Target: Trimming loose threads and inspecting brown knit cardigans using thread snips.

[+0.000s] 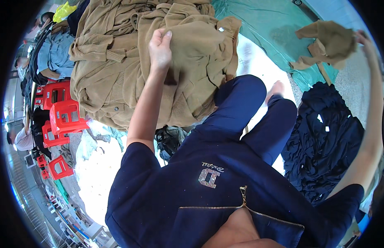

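In front of me, to the left, lies a big heap of brown knit garments (105, 89) with ribbed cuffs and buttons. My left hand (160, 50) is closed on the uppermost brown knit garment (196, 45), its thumb and fingers pinching the cloth; a small white label shows near that garment's far edge. My right arm is stretched far out to the right. At its end my right hand (364, 40), partly in the dim rim of the picture, grips the edge of another brown knit garment (333, 41), which is spread in the air above green sheeting.
A pile of dark navy garments (322, 140) lies at my right beside my leg. Green plastic sheeting (258, 25) covers the floor ahead. Red plastic stools (68, 118) stand at the left, near hanging clothes (55, 53). Another person (24, 139) is at the far left.
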A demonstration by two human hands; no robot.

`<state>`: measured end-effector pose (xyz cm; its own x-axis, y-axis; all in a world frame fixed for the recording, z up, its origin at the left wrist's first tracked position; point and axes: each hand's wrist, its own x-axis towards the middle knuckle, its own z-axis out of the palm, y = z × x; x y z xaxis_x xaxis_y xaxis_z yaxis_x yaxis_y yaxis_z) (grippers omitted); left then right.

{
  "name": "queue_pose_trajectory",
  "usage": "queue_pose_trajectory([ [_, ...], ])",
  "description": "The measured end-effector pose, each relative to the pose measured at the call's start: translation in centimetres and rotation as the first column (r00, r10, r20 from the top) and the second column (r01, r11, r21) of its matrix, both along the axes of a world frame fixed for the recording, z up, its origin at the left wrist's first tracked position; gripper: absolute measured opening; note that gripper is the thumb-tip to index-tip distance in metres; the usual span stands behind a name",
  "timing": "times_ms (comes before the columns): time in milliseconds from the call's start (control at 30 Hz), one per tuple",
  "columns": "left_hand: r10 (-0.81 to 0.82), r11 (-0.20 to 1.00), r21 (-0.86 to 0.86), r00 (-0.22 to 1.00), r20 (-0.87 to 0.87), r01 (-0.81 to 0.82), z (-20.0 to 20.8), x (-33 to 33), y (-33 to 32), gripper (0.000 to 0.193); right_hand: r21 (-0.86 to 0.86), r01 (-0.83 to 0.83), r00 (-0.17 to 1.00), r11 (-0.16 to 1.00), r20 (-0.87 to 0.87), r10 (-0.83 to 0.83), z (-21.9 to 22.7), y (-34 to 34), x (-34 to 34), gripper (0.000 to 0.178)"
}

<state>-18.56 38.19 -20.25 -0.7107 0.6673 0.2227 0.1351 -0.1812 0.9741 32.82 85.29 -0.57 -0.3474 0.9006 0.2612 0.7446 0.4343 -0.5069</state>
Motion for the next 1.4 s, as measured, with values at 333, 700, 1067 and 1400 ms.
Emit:
queue_pose_trajectory([
  [333,-0.838,0.534,0.454,0.517,0.172,0.713,20.1,10.2,1.1,0.014,-0.401,-0.822,0.402,0.405,-0.911,-0.086,-11.3,-39.6,-23.0,0.054],
  [700,-0.77,0.545,-0.832,0.457,-0.446,0.106,-5.4,11.0,-6.1,0.107,-0.644,-0.517,0.151,0.564,-0.717,-0.68,-18.9,-39.1,-3.5,0.009],
  [1067,-0.77,0.508,-0.322,0.589,0.248,0.799,3.2,4.0,-7.8,0.055,-0.319,-0.63,0.147,0.708,-0.944,-0.295,-8.5,-36.3,13.4,0.016],
  [1400,-0.813,0.345,-0.374,0.473,0.34,0.861,17.3,5.6,-5.1,0.037,-0.575,0.044,0.496,0.817,-0.697,-0.518,-5.9,-43.8,7.1,0.036],
])
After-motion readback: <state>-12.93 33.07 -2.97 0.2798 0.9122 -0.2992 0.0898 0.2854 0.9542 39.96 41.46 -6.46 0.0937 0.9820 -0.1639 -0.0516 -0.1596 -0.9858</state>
